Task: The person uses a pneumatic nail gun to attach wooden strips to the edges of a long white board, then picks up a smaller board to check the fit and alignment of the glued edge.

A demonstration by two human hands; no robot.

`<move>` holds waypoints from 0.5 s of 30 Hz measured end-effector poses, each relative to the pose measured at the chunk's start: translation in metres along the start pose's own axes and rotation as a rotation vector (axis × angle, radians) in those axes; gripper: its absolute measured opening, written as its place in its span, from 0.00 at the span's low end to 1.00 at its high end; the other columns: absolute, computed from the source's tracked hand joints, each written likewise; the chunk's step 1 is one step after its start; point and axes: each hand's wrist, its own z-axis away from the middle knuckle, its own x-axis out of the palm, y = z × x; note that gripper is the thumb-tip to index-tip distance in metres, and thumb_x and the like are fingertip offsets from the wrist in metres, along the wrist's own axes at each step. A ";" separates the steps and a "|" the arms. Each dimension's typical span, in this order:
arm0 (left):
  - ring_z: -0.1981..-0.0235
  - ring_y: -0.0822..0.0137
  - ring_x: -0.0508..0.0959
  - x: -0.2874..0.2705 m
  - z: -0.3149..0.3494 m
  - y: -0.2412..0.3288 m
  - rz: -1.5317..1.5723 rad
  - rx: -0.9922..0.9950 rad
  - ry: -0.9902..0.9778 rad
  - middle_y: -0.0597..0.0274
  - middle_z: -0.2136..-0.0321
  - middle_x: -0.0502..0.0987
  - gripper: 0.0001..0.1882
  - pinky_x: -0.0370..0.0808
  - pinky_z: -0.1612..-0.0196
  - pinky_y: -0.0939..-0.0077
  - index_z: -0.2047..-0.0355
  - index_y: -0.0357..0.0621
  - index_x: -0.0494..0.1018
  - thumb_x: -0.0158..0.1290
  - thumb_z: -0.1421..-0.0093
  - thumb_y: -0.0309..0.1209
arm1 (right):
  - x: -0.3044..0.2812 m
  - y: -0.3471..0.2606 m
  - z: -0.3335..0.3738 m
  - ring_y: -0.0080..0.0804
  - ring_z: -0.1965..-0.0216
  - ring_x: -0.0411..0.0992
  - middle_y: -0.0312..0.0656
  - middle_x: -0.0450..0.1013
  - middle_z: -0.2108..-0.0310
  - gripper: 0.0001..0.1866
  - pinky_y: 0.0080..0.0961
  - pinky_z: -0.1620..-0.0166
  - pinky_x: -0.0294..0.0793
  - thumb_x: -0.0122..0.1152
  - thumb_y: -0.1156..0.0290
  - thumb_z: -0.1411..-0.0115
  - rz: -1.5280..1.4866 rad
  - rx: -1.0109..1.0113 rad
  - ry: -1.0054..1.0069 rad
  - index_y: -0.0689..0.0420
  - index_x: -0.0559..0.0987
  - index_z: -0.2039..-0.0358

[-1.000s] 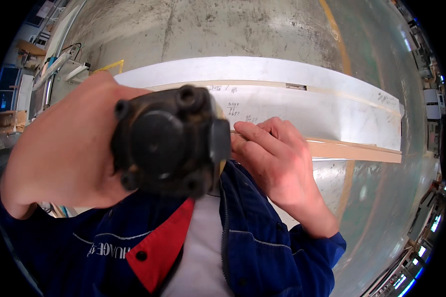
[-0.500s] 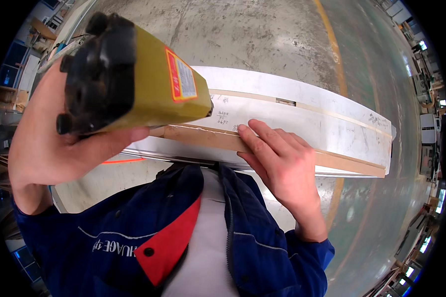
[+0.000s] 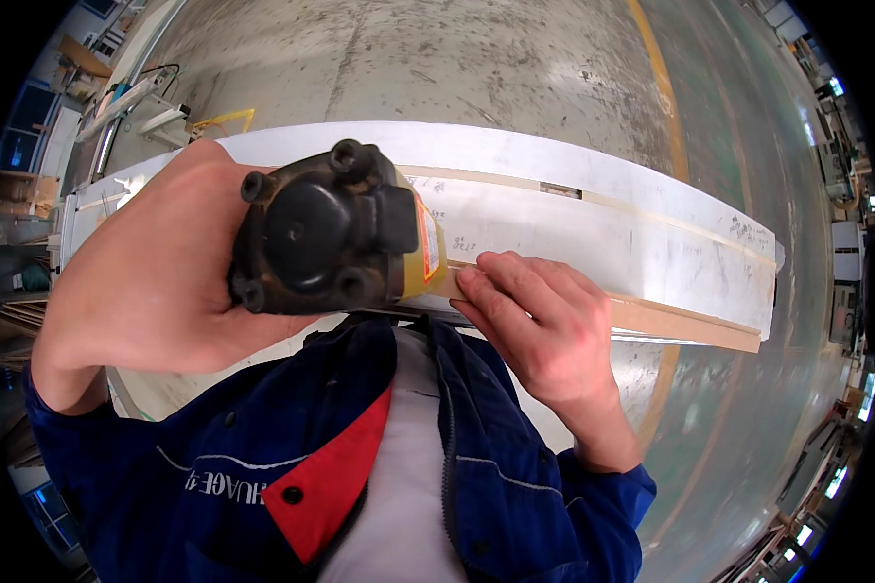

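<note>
My left hand [image 3: 190, 267] is wrapped around a nail gun [image 3: 311, 228] with a black bolted cap and a yellow-green body. The cap faces up at me and hides the tool's nose and most of the gripping fingers. A long, tan wooden strip [image 3: 685, 324] runs along the near edge of a white panel [image 3: 510, 222]. My right hand [image 3: 554, 325] pinches this strip just right of the nail gun, fingers over the top and thumb on the near side. Whether the nose touches the strip cannot be seen.
The panel carries pencil marks, a pale lengthwise strip and a small slot [image 3: 561, 190]. Metal framing and a clamp-like fixture [image 3: 160, 117] stand at the far left. A yellow line [image 3: 659, 78] crosses the concrete floor [image 3: 457, 58] beyond, and stacked materials line the right edge.
My left hand has swung the nail gun rightward and tipped it more upright, so its cap faces me. My right hand stays at nearly the same place on the strip.
</note>
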 end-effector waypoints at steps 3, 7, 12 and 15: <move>0.69 0.61 0.72 -0.001 -0.005 0.002 -0.067 0.033 -0.033 0.56 0.68 0.74 0.31 0.67 0.67 0.70 0.58 0.40 0.80 0.76 0.66 0.35 | -0.005 -0.001 0.003 0.37 0.69 0.79 0.41 0.79 0.66 0.14 0.29 0.68 0.78 0.75 0.72 0.56 0.025 0.010 0.022 0.60 0.83 0.67; 0.68 0.61 0.72 0.000 -0.010 0.004 -0.026 0.016 -0.071 0.55 0.67 0.74 0.31 0.67 0.66 0.71 0.58 0.39 0.80 0.75 0.66 0.34 | -0.002 0.000 0.010 0.37 0.68 0.79 0.40 0.79 0.66 0.14 0.29 0.67 0.78 0.75 0.72 0.56 0.042 0.022 0.050 0.59 0.83 0.68; 0.66 0.61 0.72 0.001 -0.012 0.005 -0.037 0.042 -0.088 0.55 0.66 0.75 0.31 0.67 0.65 0.70 0.57 0.38 0.79 0.73 0.65 0.31 | 0.000 0.001 0.010 0.35 0.68 0.78 0.39 0.79 0.65 0.14 0.29 0.66 0.76 0.73 0.72 0.57 0.015 0.047 0.039 0.59 0.83 0.67; 0.66 0.62 0.73 0.000 -0.013 0.002 -0.174 0.073 -0.049 0.56 0.65 0.74 0.31 0.68 0.65 0.71 0.58 0.38 0.78 0.73 0.66 0.31 | -0.001 0.003 0.012 0.32 0.66 0.74 0.36 0.77 0.62 0.12 0.27 0.65 0.74 0.66 0.72 0.54 0.011 0.055 -0.005 0.59 0.82 0.66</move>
